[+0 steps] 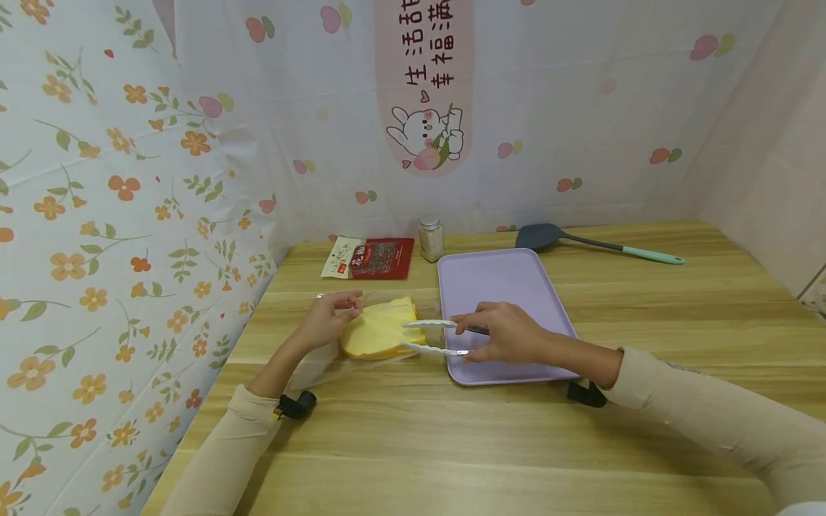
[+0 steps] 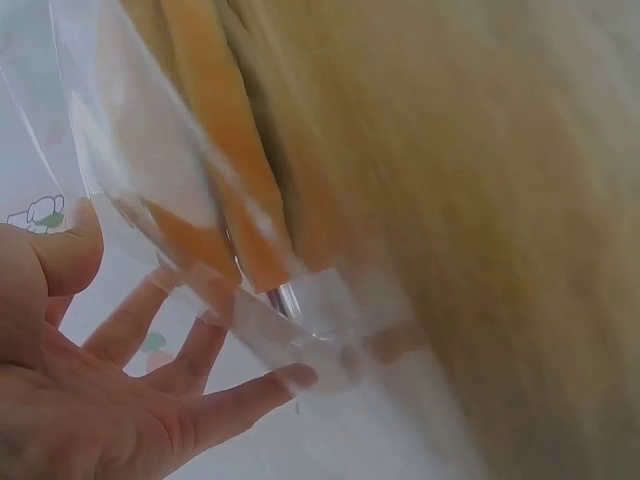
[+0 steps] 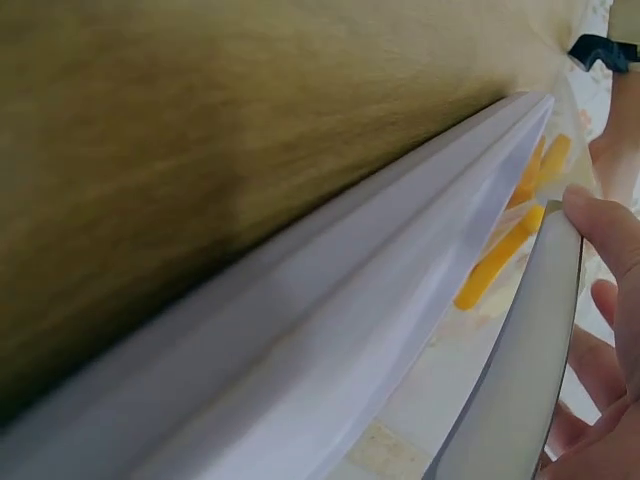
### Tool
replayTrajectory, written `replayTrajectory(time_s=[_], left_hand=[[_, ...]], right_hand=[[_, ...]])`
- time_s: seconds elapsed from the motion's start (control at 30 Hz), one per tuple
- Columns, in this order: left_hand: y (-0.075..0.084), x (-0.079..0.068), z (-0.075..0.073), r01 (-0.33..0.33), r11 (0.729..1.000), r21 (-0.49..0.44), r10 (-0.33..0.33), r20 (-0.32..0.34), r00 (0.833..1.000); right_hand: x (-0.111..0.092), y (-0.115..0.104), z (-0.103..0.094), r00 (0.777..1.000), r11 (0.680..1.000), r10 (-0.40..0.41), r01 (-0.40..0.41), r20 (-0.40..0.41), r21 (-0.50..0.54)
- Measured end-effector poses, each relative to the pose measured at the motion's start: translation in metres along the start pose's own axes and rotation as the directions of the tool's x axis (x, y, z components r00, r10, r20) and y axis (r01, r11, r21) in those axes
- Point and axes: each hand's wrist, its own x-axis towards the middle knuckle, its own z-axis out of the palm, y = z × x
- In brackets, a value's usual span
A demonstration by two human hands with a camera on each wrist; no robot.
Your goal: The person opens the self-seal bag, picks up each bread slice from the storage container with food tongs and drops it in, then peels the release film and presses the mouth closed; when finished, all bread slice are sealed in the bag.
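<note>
Yellow bread slices (image 1: 381,328) with orange-brown crust lie in a clear plastic bag (image 1: 316,367) on the table. My left hand (image 1: 328,320) is at the left side of the bag. In the left wrist view its fingers (image 2: 240,408) are spread against the clear film, the thumb near the bag's edge. My right hand (image 1: 506,333) grips a pair of tongs (image 1: 431,350) with pale, wavy-edged ends. The tongs' two arms stand apart, their tips overlapping the right end of the bread in the head view. The right hand is over the lilac tray (image 1: 497,279).
Behind the bread lies a red-and-white spice packet (image 1: 381,259), with a small glass jar (image 1: 431,240) beside it. A dark spatula (image 1: 581,240) with a mint handle end lies behind the tray. A printed curtain (image 1: 323,143) hangs along the table's back and left edges.
</note>
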Motion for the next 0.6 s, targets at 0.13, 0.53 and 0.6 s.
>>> replayTrajectory(time_s=[0.13,0.53,0.6], left_hand=[[0.001,0.0,0.0,-0.004,1.0,0.019,0.004,-0.002,1.0],[-0.01,-0.003,-0.01,-0.046,0.997,-0.068,0.042,-0.059,0.997],[-0.012,-0.005,-0.013,-0.052,0.995,-0.086,0.047,-0.054,0.997]], right_hand=[[-0.005,-0.005,-0.001,0.999,1.0,0.027,-0.027,-0.024,-0.013],[-0.026,0.006,-0.014,0.994,0.995,0.098,-0.097,-0.047,0.02],[-0.031,0.01,-0.018,0.993,0.994,0.104,-0.102,-0.059,0.031]])
